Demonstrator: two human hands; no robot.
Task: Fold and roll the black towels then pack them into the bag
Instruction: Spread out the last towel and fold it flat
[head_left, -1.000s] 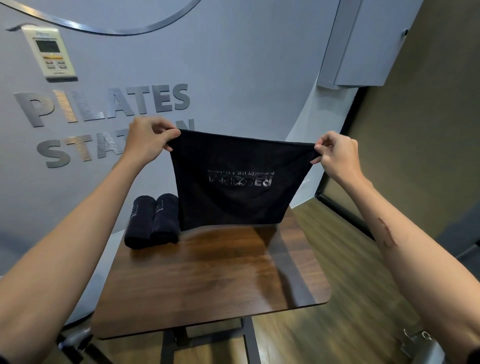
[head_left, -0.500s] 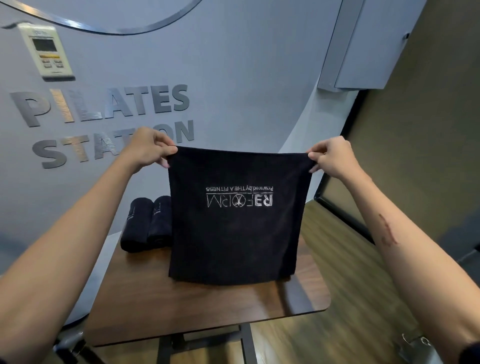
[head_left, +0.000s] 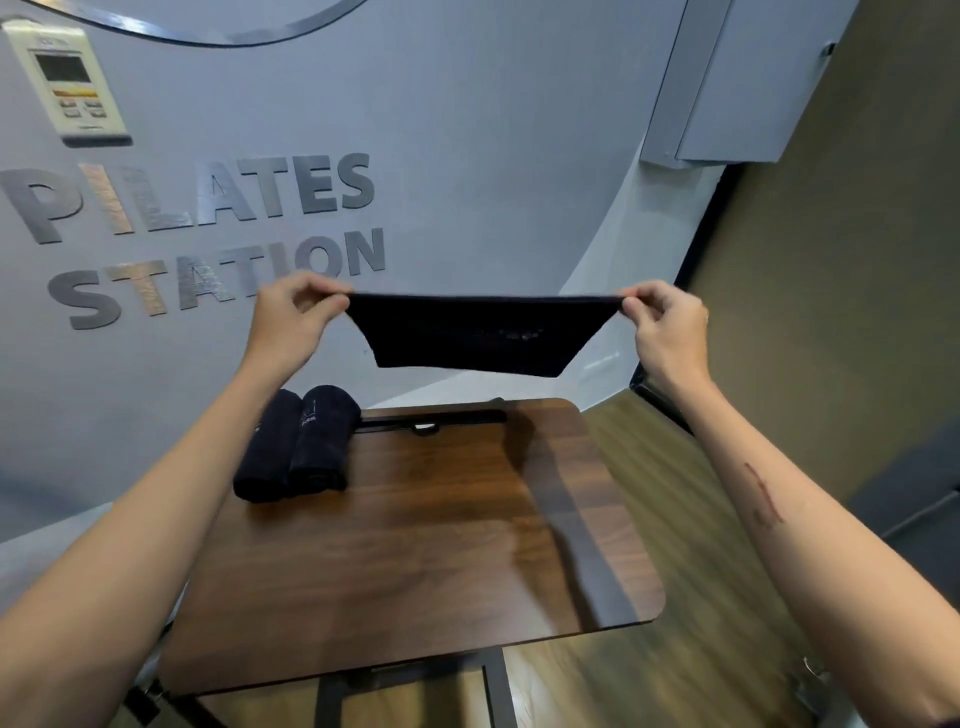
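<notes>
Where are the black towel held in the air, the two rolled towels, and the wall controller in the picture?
held black towel (head_left: 478, 338), head view, middle of the hanging cloth.
rolled towels (head_left: 298, 441), head view, where the two rolls touch.
wall controller (head_left: 70, 85), head view, just below its small screen.

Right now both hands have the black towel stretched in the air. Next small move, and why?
Probably lower it flat onto the bare part of the wooden table. The left hand and right hand pinch the top corners of the towel, which hangs taut above the table, touching nothing. Two rolled towels lie at the table's far left, so this one likely needs folding and rolling next.
</notes>
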